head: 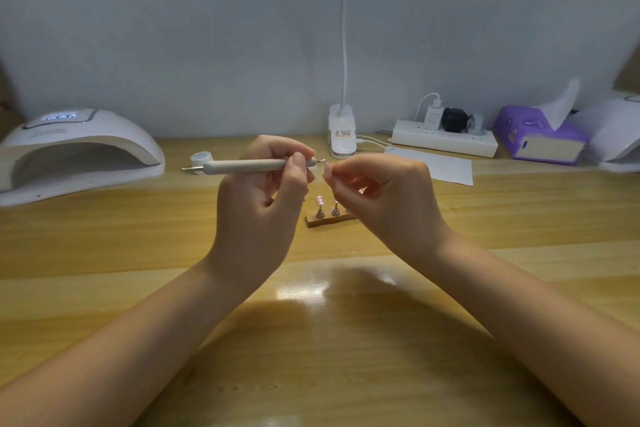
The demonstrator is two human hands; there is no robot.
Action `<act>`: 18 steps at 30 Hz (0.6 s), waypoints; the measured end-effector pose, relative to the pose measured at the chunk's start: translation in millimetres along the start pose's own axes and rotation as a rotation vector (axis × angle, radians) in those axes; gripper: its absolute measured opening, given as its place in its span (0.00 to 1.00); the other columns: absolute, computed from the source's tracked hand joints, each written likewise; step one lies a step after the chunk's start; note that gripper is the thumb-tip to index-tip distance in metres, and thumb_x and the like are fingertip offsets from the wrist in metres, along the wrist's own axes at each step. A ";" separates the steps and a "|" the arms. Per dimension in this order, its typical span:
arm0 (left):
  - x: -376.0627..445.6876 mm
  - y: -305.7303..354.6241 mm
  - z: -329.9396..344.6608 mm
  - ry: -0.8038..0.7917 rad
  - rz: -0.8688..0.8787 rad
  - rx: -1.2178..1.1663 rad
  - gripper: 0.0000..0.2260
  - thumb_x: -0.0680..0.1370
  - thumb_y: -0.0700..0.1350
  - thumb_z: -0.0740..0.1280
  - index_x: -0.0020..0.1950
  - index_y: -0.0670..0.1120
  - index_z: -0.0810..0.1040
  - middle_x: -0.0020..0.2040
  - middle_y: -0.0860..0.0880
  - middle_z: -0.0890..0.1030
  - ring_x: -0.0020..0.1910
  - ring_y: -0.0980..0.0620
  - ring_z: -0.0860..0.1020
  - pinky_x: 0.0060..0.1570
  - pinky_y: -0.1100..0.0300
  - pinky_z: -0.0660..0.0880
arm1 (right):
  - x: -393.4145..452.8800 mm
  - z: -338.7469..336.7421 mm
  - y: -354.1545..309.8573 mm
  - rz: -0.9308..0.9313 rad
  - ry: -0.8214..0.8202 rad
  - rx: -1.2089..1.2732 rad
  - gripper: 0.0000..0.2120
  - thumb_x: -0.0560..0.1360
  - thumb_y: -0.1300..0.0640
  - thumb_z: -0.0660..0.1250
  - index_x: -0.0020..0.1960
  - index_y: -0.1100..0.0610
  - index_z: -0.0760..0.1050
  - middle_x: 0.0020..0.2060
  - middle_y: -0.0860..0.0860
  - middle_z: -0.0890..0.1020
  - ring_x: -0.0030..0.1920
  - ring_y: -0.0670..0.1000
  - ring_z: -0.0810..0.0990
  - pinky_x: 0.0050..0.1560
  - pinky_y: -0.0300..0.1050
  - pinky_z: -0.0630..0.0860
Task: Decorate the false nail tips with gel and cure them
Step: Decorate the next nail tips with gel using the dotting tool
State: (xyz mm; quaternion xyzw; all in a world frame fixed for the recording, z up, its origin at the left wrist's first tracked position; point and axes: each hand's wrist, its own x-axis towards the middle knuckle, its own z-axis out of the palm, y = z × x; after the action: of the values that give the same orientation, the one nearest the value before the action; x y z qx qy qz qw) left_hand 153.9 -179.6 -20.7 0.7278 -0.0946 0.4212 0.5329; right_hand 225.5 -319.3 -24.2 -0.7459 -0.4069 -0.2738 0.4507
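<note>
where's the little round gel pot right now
In the head view the gel pot sits on the wooden table left of centre, between the nail lamp and the left hand, behind the dotting pen.

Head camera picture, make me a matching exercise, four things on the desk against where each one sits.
Things:
1. nail lamp
2. tissue box
3. dotting pen
4. nail stand

Places:
A. held in the left hand
B. far right, by the wall
C. far left of the desk
D. on the desk below the hands

Pairs: 1-C, 2-B, 3-A, 4-D
</note>
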 end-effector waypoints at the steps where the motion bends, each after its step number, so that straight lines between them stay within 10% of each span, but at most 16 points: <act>1: -0.1 0.8 -0.3 0.001 0.005 -0.004 0.06 0.78 0.43 0.62 0.47 0.46 0.78 0.38 0.46 0.80 0.36 0.45 0.78 0.34 0.45 0.76 | 0.2 -0.1 0.0 -0.002 0.003 0.004 0.03 0.73 0.60 0.72 0.46 0.59 0.84 0.37 0.49 0.85 0.36 0.46 0.82 0.40 0.41 0.80; 18: -1.3 4.4 1.4 0.006 0.003 0.003 0.06 0.77 0.47 0.62 0.47 0.48 0.77 0.39 0.46 0.80 0.36 0.42 0.77 0.33 0.43 0.74 | 1.6 -0.5 -1.1 -0.018 0.021 -0.013 0.04 0.73 0.60 0.72 0.47 0.59 0.84 0.37 0.49 0.85 0.36 0.44 0.81 0.41 0.35 0.79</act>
State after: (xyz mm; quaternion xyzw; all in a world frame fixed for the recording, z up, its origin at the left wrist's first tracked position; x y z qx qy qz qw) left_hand 151.3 -183.0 -18.7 0.7271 -0.0933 0.4244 0.5315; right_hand 225.4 -318.8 -22.3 -0.7422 -0.4073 -0.2881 0.4476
